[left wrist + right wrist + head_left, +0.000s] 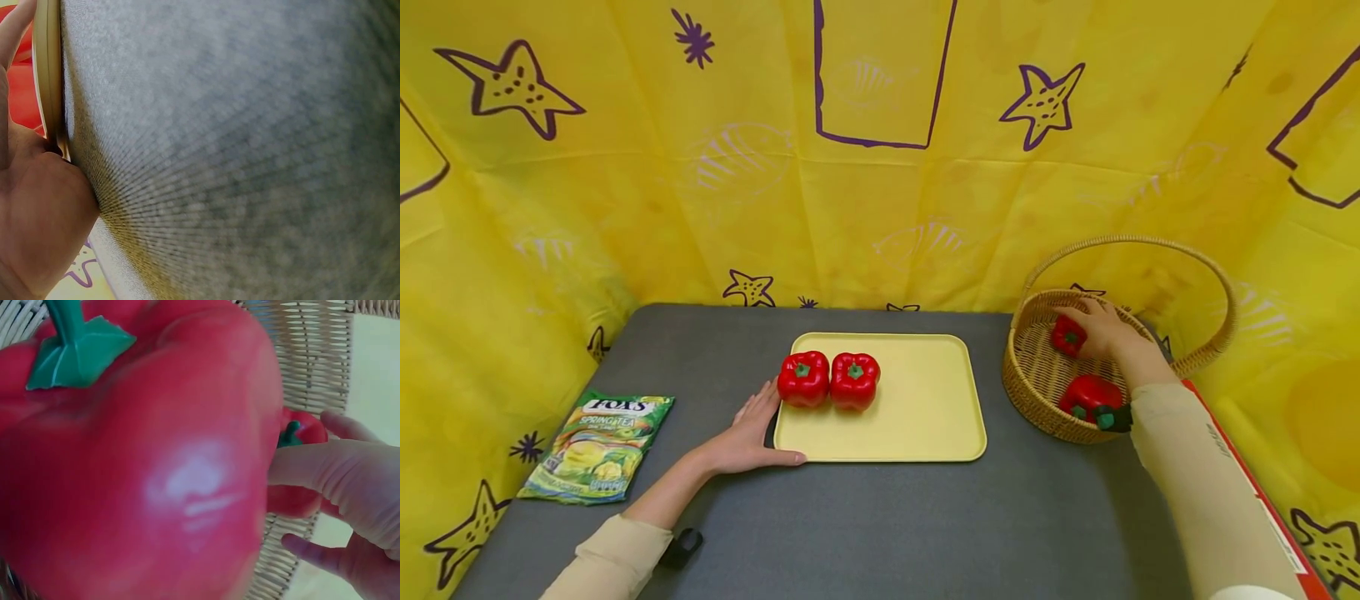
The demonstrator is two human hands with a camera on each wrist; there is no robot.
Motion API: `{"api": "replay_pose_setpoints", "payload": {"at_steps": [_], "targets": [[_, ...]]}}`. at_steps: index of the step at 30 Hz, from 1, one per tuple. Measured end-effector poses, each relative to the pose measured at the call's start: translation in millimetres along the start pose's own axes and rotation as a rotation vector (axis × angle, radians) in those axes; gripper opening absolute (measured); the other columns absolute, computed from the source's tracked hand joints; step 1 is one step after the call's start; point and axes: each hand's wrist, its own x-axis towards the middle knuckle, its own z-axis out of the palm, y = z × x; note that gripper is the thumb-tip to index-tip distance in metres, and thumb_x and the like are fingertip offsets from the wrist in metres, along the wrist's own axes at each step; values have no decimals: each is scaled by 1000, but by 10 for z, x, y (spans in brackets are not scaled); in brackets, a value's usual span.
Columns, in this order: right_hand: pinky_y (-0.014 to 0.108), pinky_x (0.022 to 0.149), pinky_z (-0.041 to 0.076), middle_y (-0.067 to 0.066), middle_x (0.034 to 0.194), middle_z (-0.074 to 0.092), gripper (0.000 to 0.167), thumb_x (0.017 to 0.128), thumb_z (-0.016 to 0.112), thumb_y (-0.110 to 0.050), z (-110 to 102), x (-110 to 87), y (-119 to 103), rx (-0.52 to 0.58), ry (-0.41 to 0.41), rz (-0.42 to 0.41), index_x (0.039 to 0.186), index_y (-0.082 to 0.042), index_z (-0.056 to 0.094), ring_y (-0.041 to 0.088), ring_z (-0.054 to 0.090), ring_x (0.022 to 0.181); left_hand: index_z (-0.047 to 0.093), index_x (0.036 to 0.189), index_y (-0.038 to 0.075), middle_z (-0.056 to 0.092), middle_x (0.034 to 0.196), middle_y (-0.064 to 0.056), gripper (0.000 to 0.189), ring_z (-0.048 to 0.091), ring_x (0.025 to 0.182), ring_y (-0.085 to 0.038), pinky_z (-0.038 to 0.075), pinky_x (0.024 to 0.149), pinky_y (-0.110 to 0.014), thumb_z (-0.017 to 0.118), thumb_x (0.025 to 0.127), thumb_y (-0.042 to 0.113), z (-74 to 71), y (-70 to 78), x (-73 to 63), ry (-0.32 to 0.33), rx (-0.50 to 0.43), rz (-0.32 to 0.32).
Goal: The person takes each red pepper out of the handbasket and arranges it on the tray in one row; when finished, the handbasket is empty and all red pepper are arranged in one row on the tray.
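Note:
My left hand (743,440) rests at the left end of a yellow tray (925,400), its fingers along the side and its thumb at the front rim. Two red bell peppers (803,379) with green stems stand side by side on the tray's left half. Inside a wicker basket (1028,398) on the right, my right hand (1103,330) grips a smaller-looking red bell pepper (1066,335) with its fingers and thumb. Another red bell pepper (187,462) fills much of the right wrist view; it lies in the basket's near part, partly hidden by my wrist in the head view.
A green candy bag (598,450) lies flat on the grey table (895,525) at the left. The basket's tall handle (1123,240) arches above my right hand. Yellow patterned cloth (865,208) hangs behind and at both sides. A red-and-white edge (1255,487) runs beneath my right sleeve.

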Motion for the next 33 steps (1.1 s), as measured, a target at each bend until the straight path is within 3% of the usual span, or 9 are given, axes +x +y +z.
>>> {"api": "replay_pose_setpoints", "payload": {"at_steps": [10, 17, 24, 33], "targets": [[70, 78, 45, 36, 146, 13, 83, 77, 69, 10, 42, 11, 44, -37, -9, 3, 148, -6, 31, 64, 8, 130, 3, 156, 4, 2, 161, -20, 119, -4, 146, -41, -1, 113, -62, 77, 76, 53, 7, -7, 2, 0, 2, -10], [73, 85, 40, 33, 143, 24, 77, 79, 72, 2, 53, 33, 72, -56, 5, -14, 146, -3, 34, 61, 17, 129, 4, 156, 4, 1, 161, -20, 119, -4, 146, -41, -1, 113, -62, 77, 76, 53, 9, -13, 2, -2, 6, -16], [74, 85, 38, 35, 132, 34, 75, 76, 75, 0, 90, 28, 143, -17, 81, -75, 142, -3, 39, 63, 28, 120, 3, 156, 4, 1, 162, -20, 119, -4, 146, -41, -1, 113, -61, 76, 76, 53, 6, 6, 7, -8, 6, -19], [72, 92, 35, 41, 137, 30, 81, 76, 76, -2, -15, 24, 32, 38, 29, -72, 143, 5, 32, 63, 32, 121, 3, 156, 4, 1, 161, -20, 120, -4, 146, -40, -1, 113, -61, 76, 76, 54, 7, -2, 4, -3, 10, -21]]}}
